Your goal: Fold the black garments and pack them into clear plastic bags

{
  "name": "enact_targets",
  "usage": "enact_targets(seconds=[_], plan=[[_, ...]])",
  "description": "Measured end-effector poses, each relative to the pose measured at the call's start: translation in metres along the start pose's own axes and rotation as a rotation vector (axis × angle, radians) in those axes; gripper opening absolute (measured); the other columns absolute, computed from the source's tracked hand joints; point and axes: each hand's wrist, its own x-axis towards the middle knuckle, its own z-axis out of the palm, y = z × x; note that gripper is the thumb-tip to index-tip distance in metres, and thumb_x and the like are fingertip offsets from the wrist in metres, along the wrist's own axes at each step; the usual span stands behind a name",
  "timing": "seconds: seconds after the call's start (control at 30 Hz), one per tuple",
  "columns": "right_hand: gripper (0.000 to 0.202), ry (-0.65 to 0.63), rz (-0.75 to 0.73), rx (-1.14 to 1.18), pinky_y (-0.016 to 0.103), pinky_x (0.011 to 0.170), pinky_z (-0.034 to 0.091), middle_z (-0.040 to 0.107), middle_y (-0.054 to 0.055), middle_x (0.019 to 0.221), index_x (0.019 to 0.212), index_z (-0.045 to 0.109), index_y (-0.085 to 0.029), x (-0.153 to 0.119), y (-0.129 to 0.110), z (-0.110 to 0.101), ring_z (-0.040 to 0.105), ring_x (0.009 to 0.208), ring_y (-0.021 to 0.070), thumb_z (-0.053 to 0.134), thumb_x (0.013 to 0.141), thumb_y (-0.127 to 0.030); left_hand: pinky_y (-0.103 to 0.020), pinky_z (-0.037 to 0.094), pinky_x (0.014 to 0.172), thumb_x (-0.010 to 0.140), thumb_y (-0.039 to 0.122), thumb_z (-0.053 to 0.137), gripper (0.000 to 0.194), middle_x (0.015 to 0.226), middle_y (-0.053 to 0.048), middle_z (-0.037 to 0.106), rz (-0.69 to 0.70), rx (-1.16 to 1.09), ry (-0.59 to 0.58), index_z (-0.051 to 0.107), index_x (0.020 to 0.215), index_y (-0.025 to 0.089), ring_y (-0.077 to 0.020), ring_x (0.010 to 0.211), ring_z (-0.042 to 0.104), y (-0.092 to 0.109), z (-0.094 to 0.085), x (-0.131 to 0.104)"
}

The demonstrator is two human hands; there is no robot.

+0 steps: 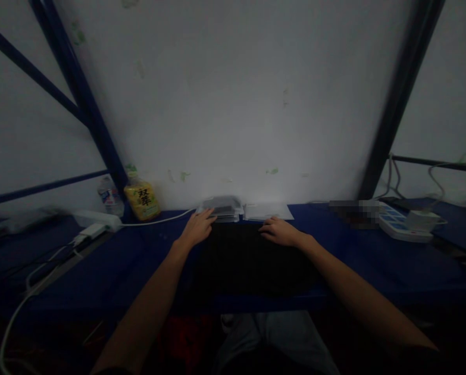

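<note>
A dark, black item (252, 260), apparently fabric, lies flat on the blue table in front of me; its exact kind is too dark to make out. My left hand (197, 227) is at its far left corner, fingers stretched out and apart, beside a stack of clear plastic packets (222, 205). At the far right corner, my right hand (282, 232) rests with its fingers loosely bent on the black item, near a white sheet or flat packet (268, 211). No grip shows in either hand.
On the left stand a yellow-labelled bottle (142, 198), a clear bottle (111, 197) and a white power strip (96, 220) with cables. A blue-and-white power strip (403, 221) lies right on the table (139, 260). Blue metal posts (96, 125) frame the wall.
</note>
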Motion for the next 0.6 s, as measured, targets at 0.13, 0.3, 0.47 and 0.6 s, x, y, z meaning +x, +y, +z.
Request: enact_targets(seconds=[0.13, 0.3, 0.47, 0.6], plan=[[0.035, 0.008, -0.009, -0.001, 0.036, 0.093, 0.038, 0.064, 0.012, 0.107, 0.118, 0.065, -0.019, -0.001, -0.001, -0.003, 0.054, 0.103, 0.0230, 0.045, 0.095, -0.035, -0.045, 0.037, 0.103, 0.082, 0.014, 0.043, 0.056, 0.152, -0.007, 0.032, -0.005, 0.007, 0.008, 0.046, 0.138, 0.020, -0.0252, 0.137, 0.035, 0.000, 0.002, 0.000], [0.037, 0.101, 0.072, 0.007, 0.036, 0.092, 0.040, 0.065, 0.012, 0.109, 0.125, 0.060, -0.018, 0.006, 0.001, -0.014, 0.055, 0.104, 0.0240, 0.049, 0.093, -0.034, -0.042, 0.034, 0.110, 0.081, 0.008, 0.040, 0.060, 0.149, -0.011, 0.038, 0.015, -0.087, 0.151, 0.041, 0.141, 0.014, -0.0221, 0.136, 0.036, -0.003, 0.002, 0.003], [0.056, 0.233, 0.199, 0.157, 0.030, 0.083, 0.046, 0.069, 0.008, 0.106, 0.143, 0.036, -0.019, 0.032, -0.001, -0.025, 0.063, 0.093, 0.0194, 0.052, 0.092, -0.032, -0.044, 0.035, 0.109, 0.083, 0.007, 0.041, 0.053, 0.143, -0.013, 0.046, 0.050, -0.128, 0.276, 0.047, 0.135, 0.013, -0.0236, 0.131, 0.043, 0.005, -0.011, 0.006], [0.054, 0.163, 0.160, 0.061, 0.030, 0.082, 0.047, 0.068, 0.008, 0.113, 0.143, 0.038, -0.023, 0.052, -0.013, -0.024, 0.064, 0.098, 0.0206, 0.052, 0.091, -0.027, -0.045, 0.039, 0.105, 0.084, 0.007, 0.043, 0.050, 0.140, -0.010, 0.050, 0.089, -0.136, 0.311, 0.050, 0.133, 0.017, -0.0239, 0.128, 0.046, 0.018, -0.022, 0.005]])
